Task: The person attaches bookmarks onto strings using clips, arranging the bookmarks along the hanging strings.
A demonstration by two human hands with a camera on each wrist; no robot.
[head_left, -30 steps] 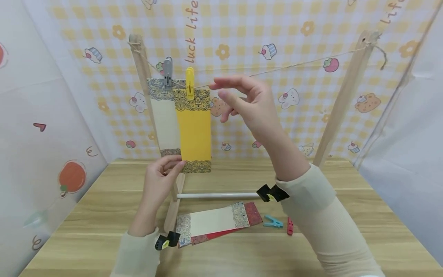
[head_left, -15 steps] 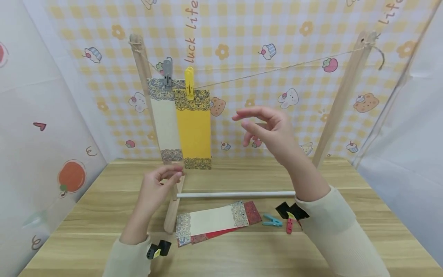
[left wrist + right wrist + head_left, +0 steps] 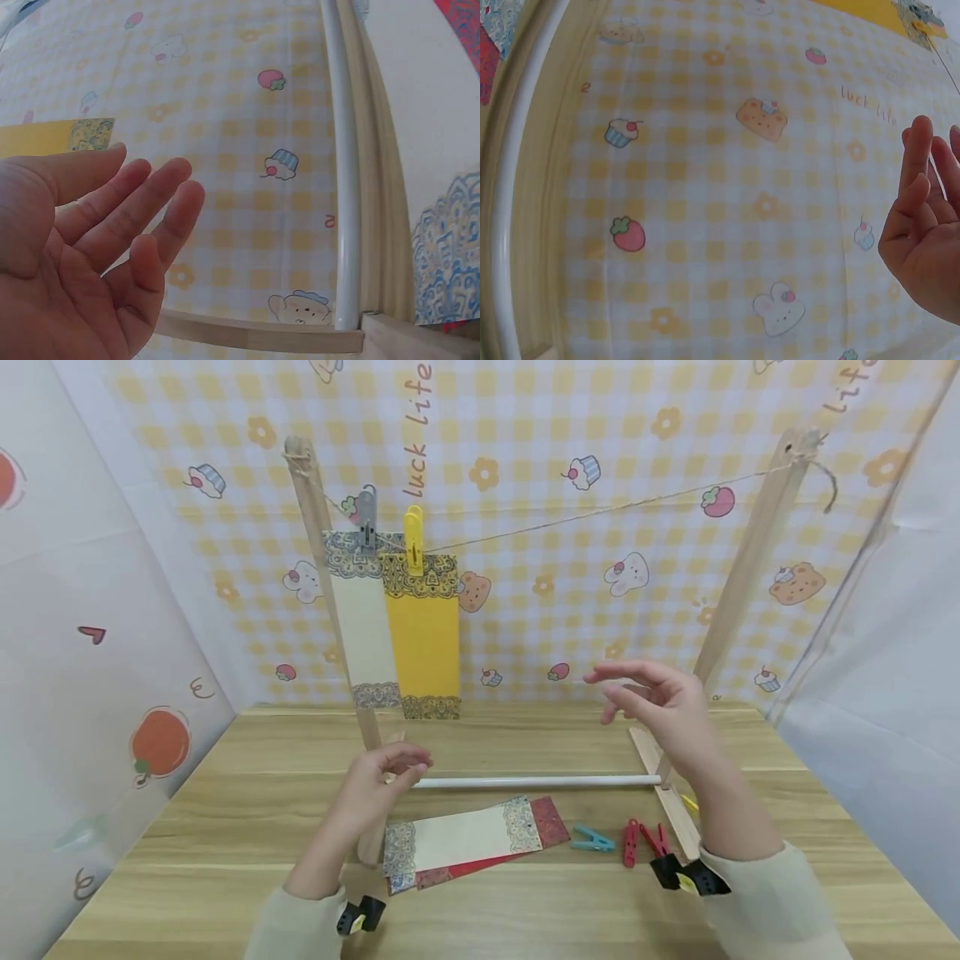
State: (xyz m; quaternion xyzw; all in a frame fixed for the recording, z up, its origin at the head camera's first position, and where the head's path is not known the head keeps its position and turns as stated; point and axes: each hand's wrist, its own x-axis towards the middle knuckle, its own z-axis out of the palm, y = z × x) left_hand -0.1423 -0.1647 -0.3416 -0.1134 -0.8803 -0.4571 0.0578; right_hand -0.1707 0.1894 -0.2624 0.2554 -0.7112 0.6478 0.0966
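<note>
A yellow card with patterned ends hangs from the string under a yellow clothespin. Partly behind it, a cream card hangs from a grey clothespin. My left hand, empty and with relaxed fingers, is over the left end of the white rod, below the hanging cards. To the right, my right hand is held in the air in front of the right post, fingers loosely bent and holding nothing. The right wrist view also shows this hand empty.
On the table, a cream card lies over red cards. Right of them are a teal clothespin, a red clothespin and another red one. A wooden left post also bears the string.
My left hand has let go of the yellow card's lower edge and dropped below it. My right hand has moved from the string down and to the right. The yellow card hangs freely.
</note>
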